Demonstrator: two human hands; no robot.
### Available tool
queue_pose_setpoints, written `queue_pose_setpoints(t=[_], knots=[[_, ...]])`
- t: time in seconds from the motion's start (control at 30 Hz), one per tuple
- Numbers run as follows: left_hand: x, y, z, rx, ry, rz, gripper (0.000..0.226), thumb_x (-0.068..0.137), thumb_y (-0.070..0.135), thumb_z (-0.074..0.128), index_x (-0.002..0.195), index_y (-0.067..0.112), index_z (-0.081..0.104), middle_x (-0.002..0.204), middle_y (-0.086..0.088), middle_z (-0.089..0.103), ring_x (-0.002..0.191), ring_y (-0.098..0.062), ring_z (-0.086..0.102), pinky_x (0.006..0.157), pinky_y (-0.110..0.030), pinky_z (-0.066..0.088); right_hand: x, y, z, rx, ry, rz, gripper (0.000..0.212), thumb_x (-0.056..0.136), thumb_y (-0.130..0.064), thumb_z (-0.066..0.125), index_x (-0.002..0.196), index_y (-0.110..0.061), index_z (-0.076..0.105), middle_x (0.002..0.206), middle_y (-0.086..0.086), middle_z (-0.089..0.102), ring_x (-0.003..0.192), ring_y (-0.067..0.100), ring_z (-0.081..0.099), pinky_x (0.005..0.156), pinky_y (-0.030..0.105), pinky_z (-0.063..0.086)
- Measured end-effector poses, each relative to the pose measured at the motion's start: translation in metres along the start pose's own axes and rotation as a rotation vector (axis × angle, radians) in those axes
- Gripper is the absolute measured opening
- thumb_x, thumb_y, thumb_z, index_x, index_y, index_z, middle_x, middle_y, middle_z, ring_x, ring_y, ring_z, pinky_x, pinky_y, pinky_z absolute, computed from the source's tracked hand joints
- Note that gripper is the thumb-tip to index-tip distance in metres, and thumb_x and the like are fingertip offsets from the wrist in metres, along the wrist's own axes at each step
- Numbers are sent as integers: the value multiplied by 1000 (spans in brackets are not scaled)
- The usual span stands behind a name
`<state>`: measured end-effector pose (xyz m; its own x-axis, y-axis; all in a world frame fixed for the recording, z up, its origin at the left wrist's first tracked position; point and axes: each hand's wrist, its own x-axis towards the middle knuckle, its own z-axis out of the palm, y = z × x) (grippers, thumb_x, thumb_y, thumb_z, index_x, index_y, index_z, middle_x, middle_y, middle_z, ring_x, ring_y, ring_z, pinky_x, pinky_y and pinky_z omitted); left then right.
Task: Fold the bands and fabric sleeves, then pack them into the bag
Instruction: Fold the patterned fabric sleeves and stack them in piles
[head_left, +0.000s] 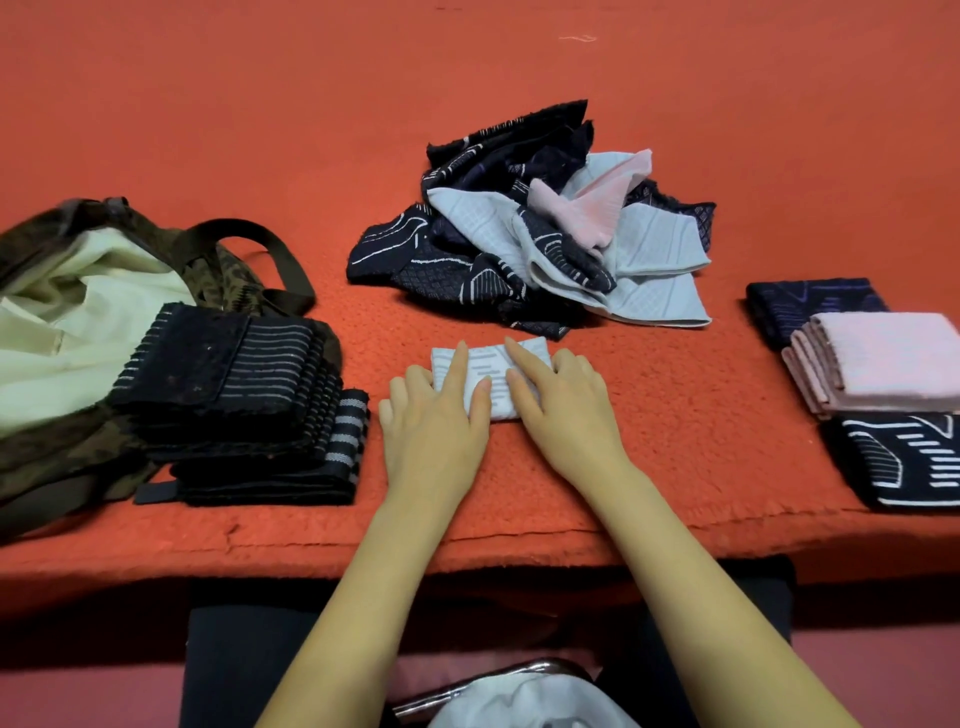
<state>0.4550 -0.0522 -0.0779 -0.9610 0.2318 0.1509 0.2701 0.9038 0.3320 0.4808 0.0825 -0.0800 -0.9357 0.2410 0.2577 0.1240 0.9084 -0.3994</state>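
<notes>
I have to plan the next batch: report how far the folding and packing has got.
Done: black bands stacked by the bag; folded sleeves piled at right. In hand: left hand and right hand press a pale folded sleeve flat. Left: the tangled heap needs folding, and nothing visibly sits inside the open bag yet.

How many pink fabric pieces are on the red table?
2: one unfolded pink sleeve atop the middle heap, one folded pink bundle at the right. More may be hidden inside the heap.
</notes>
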Motion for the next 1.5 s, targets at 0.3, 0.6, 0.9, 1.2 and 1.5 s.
queue_pose_setpoints(t=[0.3,0.6,0.9,1.2,1.5], knots=[[-6,14,-16,-416,2,60,52,94,37,52,143,27,39,99,-4,43,100,-23,38,96,-28,26,-14,5,-24,208,82,6,50,89,-44,36,132,-26,54,87,-1,37,89,25,43,82,40,40],[-22,108,-14,-548,-68,334,53,89,39,41,137,18,49,89,-12,55,92,-31,51,89,-33,34,-55,77,-94,345,375,101,35,91,-24,51,125,-21,61,90,1,38,80,10,44,80,25,39],[-43,192,10,-596,-145,474,44,95,26,53,138,17,48,96,-11,57,97,-28,50,90,-27,31,-97,144,-142,333,455,268,29,92,-17,55,120,-17,63,93,4,43,84,4,45,79,9,34],[-22,156,14,-617,-177,348,42,93,24,57,135,22,51,86,0,50,93,-26,54,86,-28,37,-72,136,-126,11,347,85,35,86,-38,48,112,-24,67,89,-1,54,88,20,45,75,34,34],[3,151,40,-522,-178,307,48,93,31,56,139,19,46,109,-15,60,106,-30,51,96,-39,36,-39,143,-105,-354,350,75,34,82,-36,44,102,-26,69,85,4,59,86,26,40,69,35,25]])
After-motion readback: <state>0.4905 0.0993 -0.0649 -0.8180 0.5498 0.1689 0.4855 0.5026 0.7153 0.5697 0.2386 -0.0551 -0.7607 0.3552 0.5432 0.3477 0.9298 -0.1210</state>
